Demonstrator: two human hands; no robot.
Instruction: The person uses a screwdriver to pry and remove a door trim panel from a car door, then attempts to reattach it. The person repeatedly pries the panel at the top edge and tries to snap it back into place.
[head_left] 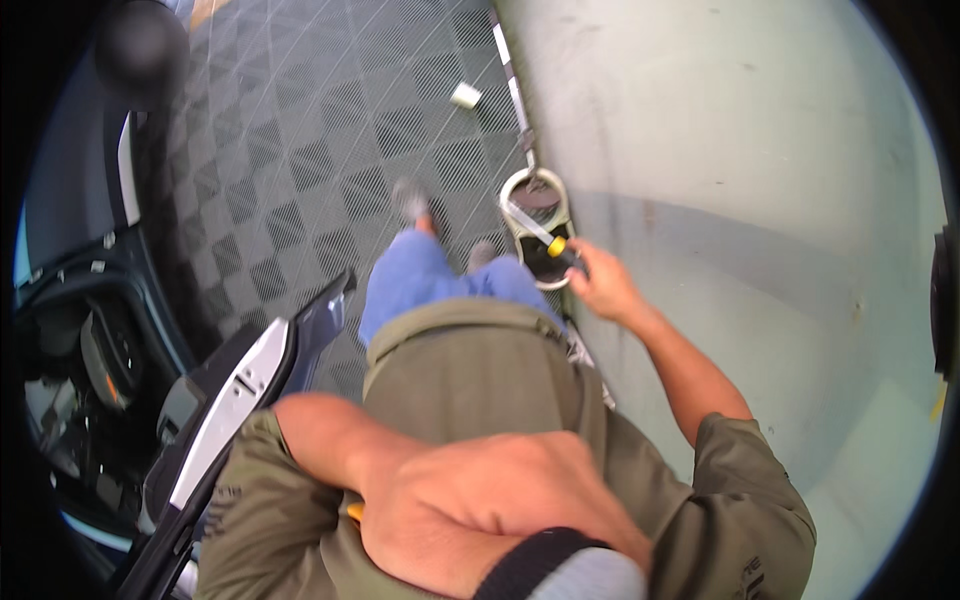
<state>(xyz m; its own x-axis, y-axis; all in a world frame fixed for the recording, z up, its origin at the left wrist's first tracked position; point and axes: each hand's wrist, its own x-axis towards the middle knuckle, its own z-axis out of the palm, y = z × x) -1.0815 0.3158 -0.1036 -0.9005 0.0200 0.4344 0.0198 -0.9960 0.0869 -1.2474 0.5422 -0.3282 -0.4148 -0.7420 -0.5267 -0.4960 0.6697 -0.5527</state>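
One slim tool [557, 246] — jutting from right hand [604, 283].

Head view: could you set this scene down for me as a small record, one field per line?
Right hand: the right hand grips a slim tool by its dark handle
Slim tool: pale shaft, yellow band
Left arm: the left arm is bent across the chest; its hand's grip is unclear
Beyond the tool: a pale-rimmed object beside the wall
Floor: grey checkered floor, small white object on it
Left side: vehicle, open door
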